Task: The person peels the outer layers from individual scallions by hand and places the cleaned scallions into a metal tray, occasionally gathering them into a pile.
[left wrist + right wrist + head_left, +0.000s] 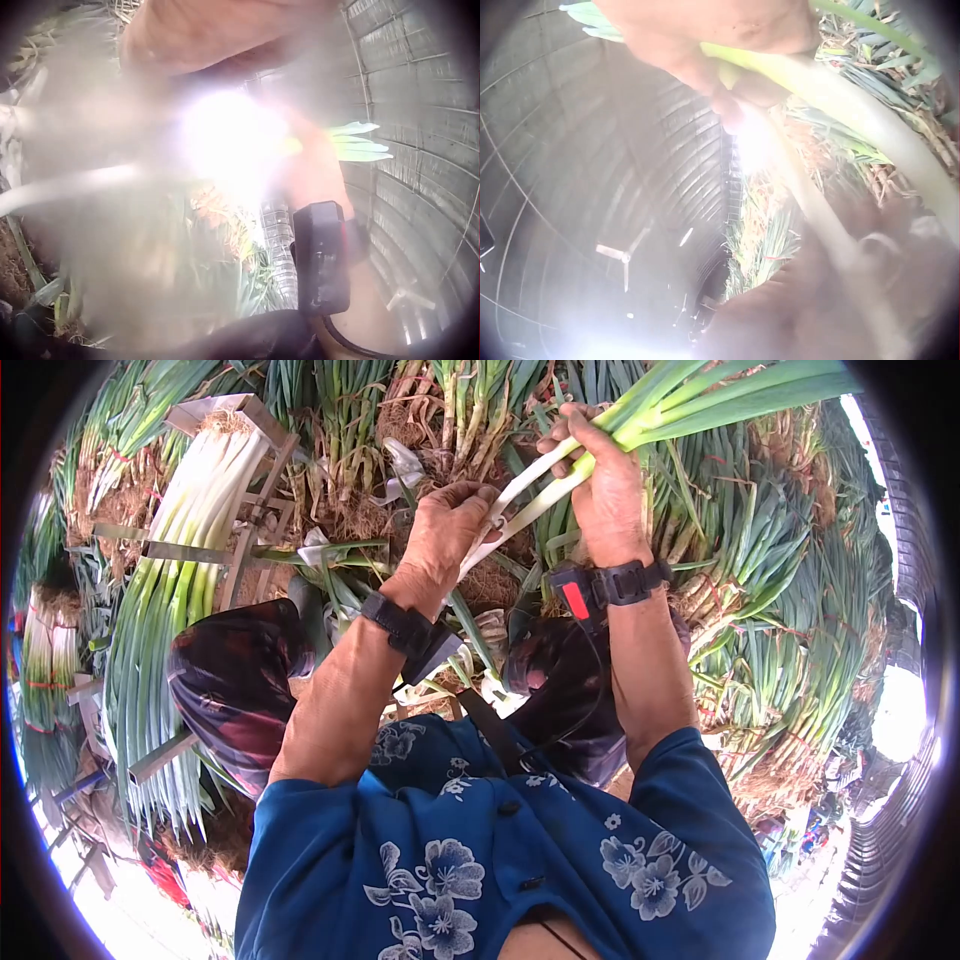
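In the head view we see both forearms (338, 685) reaching forward, the right hand (612, 490) gripping two green onions (650, 422), the left hand (450, 532) pinching their white ends; glare veils the left-wrist view, while the right-wrist view shows right fingers (726, 111) curled round them.

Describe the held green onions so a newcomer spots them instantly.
From the blue floral shirt at the head view's bottom, follow the forearms up to the left hand and right hand. The green onions slant between them, white stalks low, green leaves toward upper right. Unlike the surrounding bundles, these are hand-held.
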`<act>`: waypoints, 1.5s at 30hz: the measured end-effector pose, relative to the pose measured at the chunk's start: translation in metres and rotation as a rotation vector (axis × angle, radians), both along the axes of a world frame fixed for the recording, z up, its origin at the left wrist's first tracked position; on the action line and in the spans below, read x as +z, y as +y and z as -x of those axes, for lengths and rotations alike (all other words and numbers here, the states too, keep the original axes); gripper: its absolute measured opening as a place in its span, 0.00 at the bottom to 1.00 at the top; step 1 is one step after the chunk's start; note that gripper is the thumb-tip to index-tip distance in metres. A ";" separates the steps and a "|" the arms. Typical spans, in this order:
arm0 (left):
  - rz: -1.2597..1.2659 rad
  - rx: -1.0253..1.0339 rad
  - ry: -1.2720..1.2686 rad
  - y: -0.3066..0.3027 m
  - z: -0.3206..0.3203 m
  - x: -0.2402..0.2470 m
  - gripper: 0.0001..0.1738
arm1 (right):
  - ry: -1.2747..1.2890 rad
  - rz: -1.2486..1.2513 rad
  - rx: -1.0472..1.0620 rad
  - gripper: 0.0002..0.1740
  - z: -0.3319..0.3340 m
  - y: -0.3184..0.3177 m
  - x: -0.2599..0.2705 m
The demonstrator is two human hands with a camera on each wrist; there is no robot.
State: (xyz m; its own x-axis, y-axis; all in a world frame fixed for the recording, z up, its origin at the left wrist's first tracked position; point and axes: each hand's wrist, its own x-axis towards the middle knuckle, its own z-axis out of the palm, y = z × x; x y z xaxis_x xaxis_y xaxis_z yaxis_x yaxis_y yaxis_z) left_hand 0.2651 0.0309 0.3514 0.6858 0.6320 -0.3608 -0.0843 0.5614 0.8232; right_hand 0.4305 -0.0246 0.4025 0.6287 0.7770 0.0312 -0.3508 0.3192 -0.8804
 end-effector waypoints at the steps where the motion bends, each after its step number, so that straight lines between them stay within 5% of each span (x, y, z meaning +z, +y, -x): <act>1: 0.034 0.026 0.063 0.003 -0.001 -0.005 0.10 | -0.011 -0.013 0.008 0.07 0.000 0.001 0.001; 8: -1.066 0.025 0.592 0.013 0.015 -0.042 0.10 | -0.049 -0.036 0.005 0.08 -0.003 0.002 -0.006; 13: -1.108 -0.060 0.788 0.026 0.075 -0.105 0.06 | -0.017 -0.053 -0.036 0.11 -0.028 -0.009 0.005; 15: -1.558 -0.414 0.981 0.050 0.117 -0.155 0.04 | 0.008 -0.062 -0.040 0.11 -0.036 -0.015 0.007; 17: -1.214 -0.226 1.115 0.064 0.152 -0.173 0.06 | 0.046 -0.086 -0.030 0.11 -0.046 -0.020 0.008; 21: -0.973 -0.308 1.452 0.095 0.209 -0.157 0.16 | 0.045 -0.054 -0.084 0.11 -0.069 -0.032 0.010; 24: -1.291 0.004 1.185 0.119 0.200 -0.167 0.16 | 0.093 0.056 -0.164 0.11 -0.069 -0.029 0.008; 28: -0.686 -0.007 0.585 0.072 0.075 -0.009 0.22 | 0.103 0.133 -0.219 0.09 -0.049 -0.017 0.006; 30: -0.801 -0.122 0.362 0.035 0.035 0.013 0.27 | 0.141 0.141 -0.237 0.10 -0.043 -0.012 0.003; 32: -1.068 -0.140 0.208 0.008 0.005 0.008 0.29 | 0.201 0.154 -0.249 0.10 -0.041 -0.009 -0.003; 34: -0.822 -0.194 0.146 -0.006 -0.015 -0.004 0.29 | 0.194 0.173 -0.232 0.09 -0.037 -0.009 -0.002; 45: -0.337 -0.143 -0.055 -0.008 -0.016 -0.033 0.17 | 0.181 0.188 -0.145 0.09 -0.040 -0.017 -0.004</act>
